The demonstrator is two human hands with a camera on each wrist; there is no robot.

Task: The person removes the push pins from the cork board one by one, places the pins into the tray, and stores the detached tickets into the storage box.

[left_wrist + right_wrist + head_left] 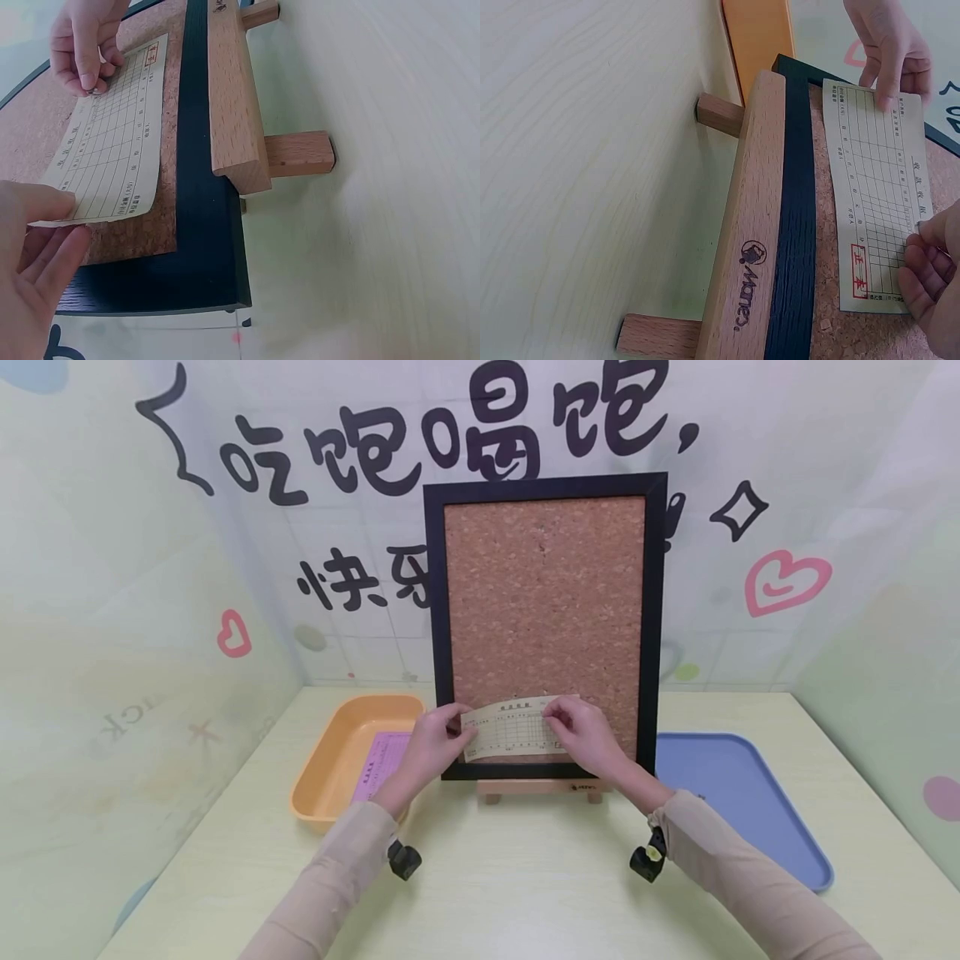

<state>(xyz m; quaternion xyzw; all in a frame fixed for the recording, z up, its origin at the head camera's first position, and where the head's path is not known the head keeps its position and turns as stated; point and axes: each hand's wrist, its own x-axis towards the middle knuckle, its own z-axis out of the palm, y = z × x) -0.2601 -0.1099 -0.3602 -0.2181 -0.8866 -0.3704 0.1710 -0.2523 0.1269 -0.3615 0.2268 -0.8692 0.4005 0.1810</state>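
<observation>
A cream printed receipt slip [513, 727] lies along the bottom of the black-framed cork board [547, 602], its left end bowed off the cork. My left hand [442, 739] pinches that left end, thumb in front and fingers behind, as the left wrist view shows. Near the slip's upper right part, my right hand [588, 735] has its thumb and fingertips together against the paper. They pinch a small metallic pin [94, 91], mostly hidden by the fingers. A red stamp [859, 271] marks the slip's right end.
The board leans on a wooden easel [742, 255] with short feet. An orange tray [315, 777] holding a purple printed slip [382, 764] stands left of the board. A blue tray [750, 810] lies to the right. A printed wall [825, 485] rises behind.
</observation>
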